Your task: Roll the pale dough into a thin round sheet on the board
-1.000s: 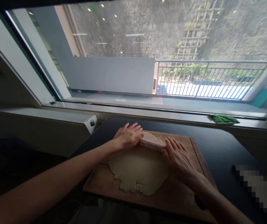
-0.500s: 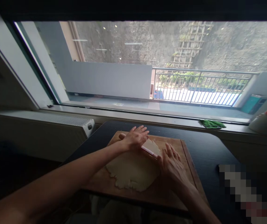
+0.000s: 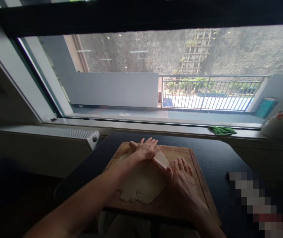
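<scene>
A rolling pin (image 3: 159, 164) lies slantwise across a broad, thin sheet of dough (image 3: 142, 181) with ragged edges. The dough is spread on a wooden board (image 3: 184, 152). My left hand (image 3: 148, 148) rests flat on the far-left part of the pin, fingers stretched forward, and the pin's rounded end shows beyond it. Over the near-right end lies my right hand (image 3: 183, 175), its fingers extended and slightly apart; it hides that end. Neither hand wraps around the pin. A small strip of dough shows on the pin's far side, between the hands.
The board sits on a dark table (image 3: 215, 162) below a wide window. A green cloth (image 3: 222, 131) and a pale container (image 3: 281, 124) are on the sill. At the left stands a white radiator (image 3: 91, 140). A pixelated patch covers the lower right.
The view has tilted slightly upward. Both hands and the rolling pin have shifted a little away across the dough; the pin has turned, so its pale printed strip shows less.
</scene>
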Tool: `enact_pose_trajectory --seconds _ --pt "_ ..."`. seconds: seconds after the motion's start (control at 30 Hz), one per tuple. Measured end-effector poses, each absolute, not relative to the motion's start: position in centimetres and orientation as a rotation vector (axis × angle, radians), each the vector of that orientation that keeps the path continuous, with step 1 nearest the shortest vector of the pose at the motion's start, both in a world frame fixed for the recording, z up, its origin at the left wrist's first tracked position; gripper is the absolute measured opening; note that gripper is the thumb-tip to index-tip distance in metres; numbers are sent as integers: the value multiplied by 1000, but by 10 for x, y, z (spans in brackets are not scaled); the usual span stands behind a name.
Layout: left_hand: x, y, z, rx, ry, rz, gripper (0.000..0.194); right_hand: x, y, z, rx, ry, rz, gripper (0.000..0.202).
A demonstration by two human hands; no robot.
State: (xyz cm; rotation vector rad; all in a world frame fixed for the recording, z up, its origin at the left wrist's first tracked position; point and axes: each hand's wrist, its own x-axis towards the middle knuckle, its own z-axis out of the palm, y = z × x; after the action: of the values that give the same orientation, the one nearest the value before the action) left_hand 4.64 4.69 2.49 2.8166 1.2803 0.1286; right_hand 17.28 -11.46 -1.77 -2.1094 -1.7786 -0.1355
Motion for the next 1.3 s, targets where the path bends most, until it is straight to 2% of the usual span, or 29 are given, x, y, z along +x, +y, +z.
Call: enact_pose_trajectory --seconds 0.13,0.27,0.57,0.77,0.97,1.13,1.3 --pt "2 27 20 2925 1124 173 54 130 -138 -38 -1875 -1851 -230 52" --pt "-53 5 12 2984 1155 255 57 106 -154 -47 -1599 -1967 -384 58" --pt "35 58 23 2796 1176 299 51 136 -114 -7 -1937 -1909 -239 40" --pt "-7 87 38 2357 1476 653 51 180 -122 15 -1947 -2001 -69 26" --pt "-38 87 28 2186 1647 422 30 265 -150 6 -2049 -2063 113 29" --pt "-16 93 37 2122 1580 254 42 214 -107 13 -1949 -2001 52 30" --pt "-14 87 42 2030 1410 203 31 197 -81 24 -1883 -1989 151 23"
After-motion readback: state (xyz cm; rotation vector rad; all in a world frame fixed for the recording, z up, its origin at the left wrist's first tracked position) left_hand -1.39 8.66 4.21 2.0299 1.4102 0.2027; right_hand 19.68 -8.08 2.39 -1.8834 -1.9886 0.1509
